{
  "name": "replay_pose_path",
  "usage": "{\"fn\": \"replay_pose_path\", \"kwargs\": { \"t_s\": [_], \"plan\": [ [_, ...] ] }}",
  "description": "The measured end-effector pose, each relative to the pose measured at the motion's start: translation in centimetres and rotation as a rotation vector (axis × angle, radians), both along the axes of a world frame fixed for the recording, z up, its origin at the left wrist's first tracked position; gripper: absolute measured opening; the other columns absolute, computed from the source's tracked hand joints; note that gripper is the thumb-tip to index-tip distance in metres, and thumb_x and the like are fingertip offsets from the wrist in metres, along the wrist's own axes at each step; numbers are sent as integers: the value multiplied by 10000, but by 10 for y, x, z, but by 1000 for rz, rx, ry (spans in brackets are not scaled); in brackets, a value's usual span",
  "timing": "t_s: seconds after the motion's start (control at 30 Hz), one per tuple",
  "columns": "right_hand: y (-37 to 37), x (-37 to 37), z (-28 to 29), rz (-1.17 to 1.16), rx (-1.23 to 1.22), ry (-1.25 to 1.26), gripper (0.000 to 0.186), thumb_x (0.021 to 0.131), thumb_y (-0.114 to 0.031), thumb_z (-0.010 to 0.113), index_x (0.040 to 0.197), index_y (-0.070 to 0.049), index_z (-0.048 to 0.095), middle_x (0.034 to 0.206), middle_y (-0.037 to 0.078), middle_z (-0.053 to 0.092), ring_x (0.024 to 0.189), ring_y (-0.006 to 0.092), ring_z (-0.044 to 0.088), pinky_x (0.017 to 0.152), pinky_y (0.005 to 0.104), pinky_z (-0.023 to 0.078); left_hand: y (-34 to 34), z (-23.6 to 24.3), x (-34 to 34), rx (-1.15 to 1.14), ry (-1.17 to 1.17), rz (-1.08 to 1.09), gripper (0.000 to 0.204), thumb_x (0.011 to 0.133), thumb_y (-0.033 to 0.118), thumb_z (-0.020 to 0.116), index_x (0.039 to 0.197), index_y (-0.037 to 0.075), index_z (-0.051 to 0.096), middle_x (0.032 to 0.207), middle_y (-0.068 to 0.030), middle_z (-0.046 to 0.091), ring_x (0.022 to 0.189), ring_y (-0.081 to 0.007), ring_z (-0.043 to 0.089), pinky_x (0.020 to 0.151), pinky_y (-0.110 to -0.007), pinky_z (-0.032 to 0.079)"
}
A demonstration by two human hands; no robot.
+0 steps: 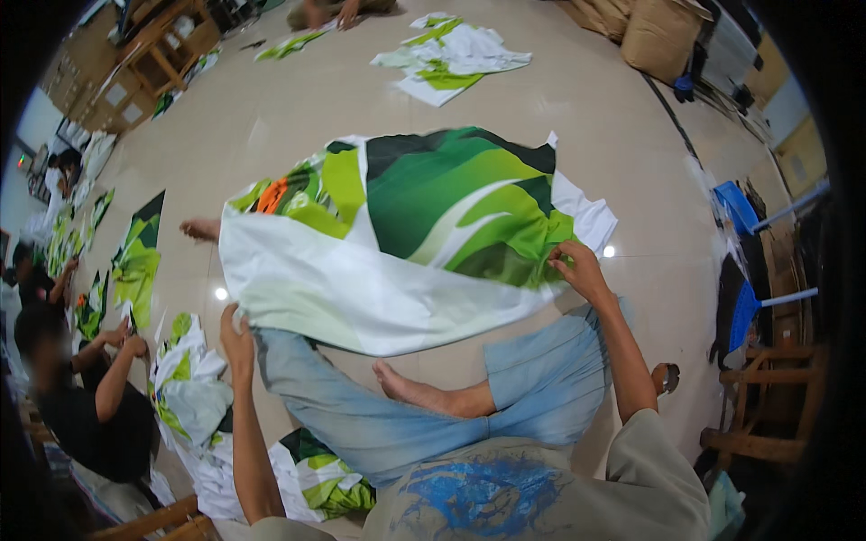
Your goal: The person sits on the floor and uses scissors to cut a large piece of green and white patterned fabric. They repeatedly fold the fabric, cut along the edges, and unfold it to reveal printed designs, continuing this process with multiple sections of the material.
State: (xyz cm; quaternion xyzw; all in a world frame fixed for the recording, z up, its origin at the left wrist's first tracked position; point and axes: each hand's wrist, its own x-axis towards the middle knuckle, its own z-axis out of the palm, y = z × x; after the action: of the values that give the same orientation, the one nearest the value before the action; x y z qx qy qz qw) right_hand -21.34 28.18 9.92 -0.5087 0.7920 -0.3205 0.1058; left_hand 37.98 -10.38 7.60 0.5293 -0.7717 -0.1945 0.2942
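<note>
A large printed cloth [460,203] in green, white and dark green, with a small orange patch, is spread over the floor in front of my crossed legs. Its near part is a broad white band [361,288]. At the cloth's near left corner, my left hand [237,341] has its fingers curled at the white edge, and the fingertips are partly hidden. My right hand [579,270] pinches the green right edge between thumb and fingers. The cloth looks slightly raised and rippled between the two hands.
A heap of white and green cloth pieces [451,54] lies farther out on the tiled floor. More pieces [194,397] pile up at my left, near a seated person [86,397] handling cloth. Blue dustpans [741,311] and a wooden stool [767,397] stand at right. Sacks [663,36] sit far right.
</note>
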Motion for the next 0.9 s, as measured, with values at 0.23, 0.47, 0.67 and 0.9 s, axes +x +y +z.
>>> {"fn": "replay_pose_path", "kwargs": {
  "t_s": [0.23,0.47,0.67,0.9],
  "plan": [
    [1,47,-35,83,79,-65,253,795,-151,763,988,-26,658,977,161,654,941,352,617,828,435,472,-1,4,-119,-189,-181,-520,484,875,-17,593,1351,56,544,1462,-178,485,1369,-365,433,1142,-446,338],
    [-2,90,-35,127,208,20,149,827,-96,702,918,-27,606,865,132,649,949,340,595,837,423,452,-5,-56,-215,-75,-491,-663,637,827,-1,568,1446,79,442,1524,-171,420,1445,-360,332,1187,-507,260],
    [-8,98,-26,-38,195,-241,204,865,-85,683,1036,-8,602,1014,170,646,1010,350,613,861,430,475,29,-63,-217,-259,-408,-591,366,763,-9,618,1117,84,608,1034,-110,586,1082,-305,557,1023,-482,388],
    [-97,108,-33,267,-53,80,428,901,-166,681,1282,-13,563,1388,196,530,1263,393,502,1055,453,402,99,-21,-128,-211,-368,-522,233,793,4,619,1013,75,650,995,-107,594,1056,-292,561,1012,-476,387]
  ]
}}
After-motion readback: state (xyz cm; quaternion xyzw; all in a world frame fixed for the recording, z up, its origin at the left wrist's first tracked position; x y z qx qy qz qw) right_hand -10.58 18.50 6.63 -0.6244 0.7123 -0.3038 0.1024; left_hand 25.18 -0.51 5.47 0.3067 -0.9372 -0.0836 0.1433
